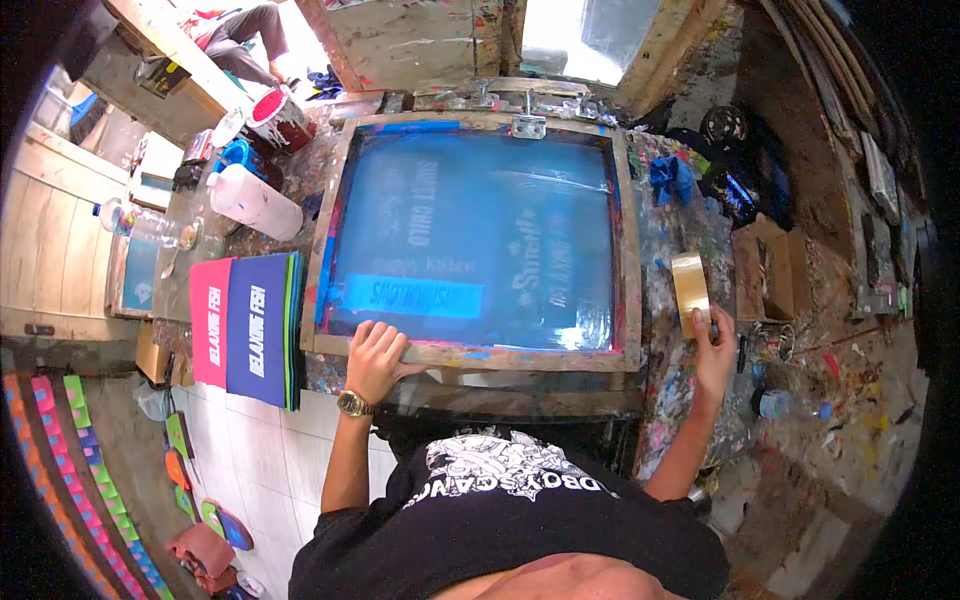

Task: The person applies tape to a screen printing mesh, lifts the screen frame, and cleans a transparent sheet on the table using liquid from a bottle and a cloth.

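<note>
A wooden screen-printing frame (630,230) with a blue mesh (480,220) lies in front of me, and pale reversed lettering shows on the mesh. My left hand (377,357) is closed over its near wooden edge, left of the middle; the wrist bears a gold watch (353,403). To the right of the frame, my right hand (711,340) grips the near end of a shiny gold-brown piece that looks like a roll of packing tape (690,284). A strip of lighter blue tape (415,296) sticks to the mesh near the left hand.
Printed pink and navy sheets (262,325) are stacked left of the frame. Beyond them stand a white bottle (255,201) and a paint bucket (281,120). A metal clamp (528,122) holds the far edge. A cardboard box (768,268) sits at right; another person (245,40) is seated far left.
</note>
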